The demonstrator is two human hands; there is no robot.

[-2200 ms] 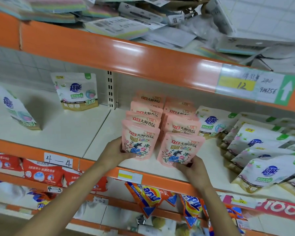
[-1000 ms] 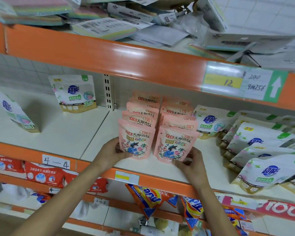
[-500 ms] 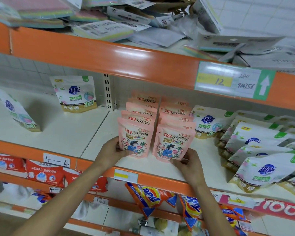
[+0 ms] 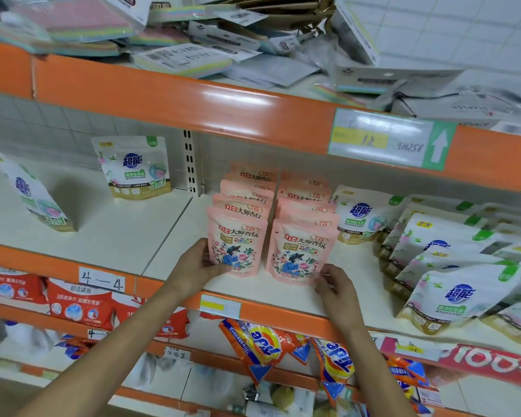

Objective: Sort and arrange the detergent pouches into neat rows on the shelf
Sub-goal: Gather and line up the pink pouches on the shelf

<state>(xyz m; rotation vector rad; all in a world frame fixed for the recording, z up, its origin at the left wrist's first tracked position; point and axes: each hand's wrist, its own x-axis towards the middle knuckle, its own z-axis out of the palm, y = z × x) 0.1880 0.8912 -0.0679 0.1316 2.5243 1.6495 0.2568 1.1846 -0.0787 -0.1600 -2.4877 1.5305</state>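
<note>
The front pink pouch (image 4: 236, 242) is pinched by the left hand (image 4: 194, 266); the right hand's (image 4: 334, 285) fingers are spread, barely touching its neighbour (image 4: 300, 251). Either upright row could be toppled by a nudge.

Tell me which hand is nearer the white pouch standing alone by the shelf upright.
Left. The left hand sits below and to the right of that white pouch; the right hand is farther right, past both pink rows.

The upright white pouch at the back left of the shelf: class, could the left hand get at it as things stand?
Probably yes. The left hand is on the front pink pouch, and only bare shelf lies between it and the white pouch.
</note>
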